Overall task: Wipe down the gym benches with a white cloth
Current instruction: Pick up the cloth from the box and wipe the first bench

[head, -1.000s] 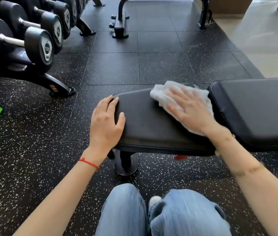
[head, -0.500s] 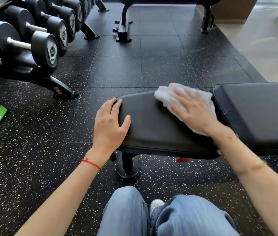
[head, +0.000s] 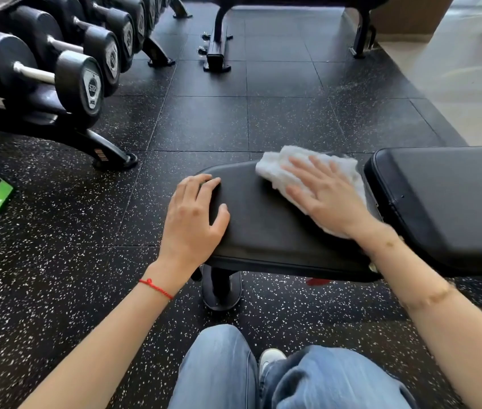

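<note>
Two hands on the black seat pad [head: 263, 228] of the worktop. Right hand [head: 326, 199] flat, fingers spread, pressing the white cloth [head: 278, 168] onto the pad's far right part — cloth under the palm, sticking out past the fingertips. Left hand [head: 192, 222] open, resting on the pad's left end. Back pad [head: 452, 202] just right — dumbbell rack [head: 57, 72] far left.

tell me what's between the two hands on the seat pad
Only bare black pad lies between the left hand, resting at its end, and the right hand, pressed flat on the cloth. The head view shows it.
</note>
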Motion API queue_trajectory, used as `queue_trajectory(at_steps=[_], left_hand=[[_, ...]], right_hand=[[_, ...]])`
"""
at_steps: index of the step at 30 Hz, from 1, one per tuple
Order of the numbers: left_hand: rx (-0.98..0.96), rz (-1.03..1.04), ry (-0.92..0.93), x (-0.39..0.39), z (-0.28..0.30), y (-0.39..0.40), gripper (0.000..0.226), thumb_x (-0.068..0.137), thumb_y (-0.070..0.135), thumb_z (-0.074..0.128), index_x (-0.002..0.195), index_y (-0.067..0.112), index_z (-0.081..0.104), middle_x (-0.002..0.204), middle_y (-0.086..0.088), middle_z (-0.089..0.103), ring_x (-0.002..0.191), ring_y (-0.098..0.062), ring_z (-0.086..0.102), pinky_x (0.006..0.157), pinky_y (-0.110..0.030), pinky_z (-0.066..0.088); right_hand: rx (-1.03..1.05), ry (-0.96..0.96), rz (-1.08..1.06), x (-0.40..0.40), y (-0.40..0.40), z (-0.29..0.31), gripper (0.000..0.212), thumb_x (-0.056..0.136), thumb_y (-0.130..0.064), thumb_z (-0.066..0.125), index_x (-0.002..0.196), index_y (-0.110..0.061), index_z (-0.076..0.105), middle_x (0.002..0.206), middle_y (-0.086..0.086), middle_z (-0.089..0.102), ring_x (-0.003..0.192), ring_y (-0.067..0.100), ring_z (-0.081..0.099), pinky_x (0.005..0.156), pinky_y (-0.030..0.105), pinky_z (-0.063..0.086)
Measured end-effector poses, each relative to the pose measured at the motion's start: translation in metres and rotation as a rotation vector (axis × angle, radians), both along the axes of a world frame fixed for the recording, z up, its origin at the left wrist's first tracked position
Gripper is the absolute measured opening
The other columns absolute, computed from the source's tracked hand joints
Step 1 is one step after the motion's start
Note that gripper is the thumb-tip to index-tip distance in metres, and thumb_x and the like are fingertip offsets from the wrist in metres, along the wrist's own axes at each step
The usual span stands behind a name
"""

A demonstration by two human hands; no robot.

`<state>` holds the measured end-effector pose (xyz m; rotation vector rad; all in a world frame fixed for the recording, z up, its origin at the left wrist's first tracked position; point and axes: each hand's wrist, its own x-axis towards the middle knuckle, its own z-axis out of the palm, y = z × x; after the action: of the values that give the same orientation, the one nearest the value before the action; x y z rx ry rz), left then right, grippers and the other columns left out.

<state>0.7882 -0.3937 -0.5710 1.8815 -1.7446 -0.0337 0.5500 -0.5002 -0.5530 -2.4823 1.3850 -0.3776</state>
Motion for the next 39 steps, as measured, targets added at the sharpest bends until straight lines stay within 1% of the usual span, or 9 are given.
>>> queue_trajectory(at_steps=[5, 9, 14, 17, 21, 24, 30, 34, 39], left_hand=[[-0.008, -0.017, 0.01, 0.0, -0.001, -0.002, 0.051, 0.089, 0.034, 0.048, 0.132, 0.009, 0.055, 0.136, -0.006, 0.052, 0.131, -0.026, 0.041, 0.116, -0.039, 0.03], [-0.025, -0.022, 0.028, 0.001, -0.002, -0.001, 0.053, 0.088, 0.038, 0.041, 0.131, 0.01, 0.055, 0.135, -0.004, 0.052, 0.131, -0.024, 0.04, 0.116, -0.038, 0.03], [-0.02, -0.023, 0.031, 0.001, -0.002, 0.0, 0.049, 0.089, 0.033, 0.046, 0.132, 0.011, 0.054, 0.135, -0.003, 0.051, 0.13, -0.024, 0.041, 0.116, -0.039, 0.03], [-0.019, -0.02, 0.028, 0.0, -0.001, 0.0, 0.048, 0.089, 0.031, 0.047, 0.132, 0.01, 0.055, 0.134, -0.005, 0.052, 0.13, -0.025, 0.041, 0.116, -0.039, 0.03], [-0.004, -0.031, 0.011, -0.001, 0.002, 0.001, 0.049, 0.088, 0.032, 0.047, 0.131, 0.01, 0.056, 0.134, -0.007, 0.052, 0.13, -0.026, 0.041, 0.116, -0.039, 0.03], [0.012, -0.069, -0.008, 0.0, 0.004, 0.002, 0.049, 0.089, 0.031, 0.046, 0.132, 0.01, 0.057, 0.136, -0.007, 0.053, 0.131, -0.026, 0.042, 0.116, -0.041, 0.029], [0.003, -0.088, 0.008, 0.002, 0.002, 0.001, 0.046, 0.09, 0.027, 0.045, 0.132, 0.012, 0.058, 0.138, -0.006, 0.054, 0.132, -0.026, 0.042, 0.116, -0.043, 0.029], [-0.013, -0.084, 0.021, 0.002, 0.001, -0.001, 0.045, 0.089, 0.024, 0.045, 0.13, 0.013, 0.059, 0.136, -0.005, 0.055, 0.131, -0.026, 0.044, 0.115, -0.042, 0.03], [-0.035, -0.067, 0.027, 0.003, -0.002, -0.002, 0.039, 0.091, 0.02, 0.05, 0.129, 0.015, 0.06, 0.136, -0.004, 0.055, 0.131, -0.025, 0.044, 0.114, -0.042, 0.03]], right_hand=[[0.002, 0.102, 0.034, 0.069, -0.023, 0.004, 0.051, 0.104, -0.049, 0.033, 0.153, -0.033, 0.033, 0.16, -0.014, 0.029, 0.153, 0.014, 0.009, 0.123, 0.042, -0.002], [-0.01, -0.013, 0.233, 0.032, 0.036, -0.006, 0.055, 0.097, -0.062, 0.027, 0.149, -0.045, 0.033, 0.161, -0.019, 0.024, 0.152, 0.009, 0.008, 0.124, 0.041, -0.005], [-0.073, 0.085, 0.002, -0.021, -0.023, 0.003, 0.048, 0.104, -0.042, 0.04, 0.15, -0.028, 0.038, 0.16, -0.006, 0.032, 0.15, 0.019, 0.022, 0.122, 0.044, 0.009], [0.0, 0.129, -0.111, -0.012, -0.036, 0.009, 0.051, 0.105, -0.042, 0.036, 0.154, -0.028, 0.03, 0.163, -0.007, 0.025, 0.152, 0.019, 0.013, 0.123, 0.041, 0.003], [-0.065, 0.036, 0.079, -0.021, 0.036, 0.002, 0.049, 0.103, -0.047, 0.039, 0.151, -0.033, 0.036, 0.161, -0.01, 0.028, 0.151, 0.016, 0.014, 0.124, 0.04, -0.004], [-0.038, 0.061, 0.148, -0.05, 0.08, 0.0, 0.055, 0.099, -0.057, 0.031, 0.152, -0.042, 0.03, 0.162, -0.021, 0.017, 0.153, 0.006, 0.003, 0.124, 0.05, -0.001], [-0.339, 0.124, 0.193, -0.04, 0.112, -0.012, 0.053, 0.101, -0.052, 0.036, 0.15, -0.031, 0.04, 0.159, -0.006, 0.034, 0.149, 0.025, 0.027, 0.121, 0.054, 0.02], [-0.461, 0.224, 0.271, -0.007, 0.127, -0.033, 0.052, 0.105, -0.052, 0.028, 0.153, -0.034, 0.031, 0.162, -0.004, 0.026, 0.15, 0.029, 0.025, 0.12, 0.056, 0.019], [-0.522, 0.193, 0.29, -0.052, 0.117, -0.035, 0.056, 0.103, -0.048, 0.044, 0.155, -0.031, 0.03, 0.163, -0.002, 0.024, 0.15, 0.027, 0.024, 0.119, 0.055, 0.023]])
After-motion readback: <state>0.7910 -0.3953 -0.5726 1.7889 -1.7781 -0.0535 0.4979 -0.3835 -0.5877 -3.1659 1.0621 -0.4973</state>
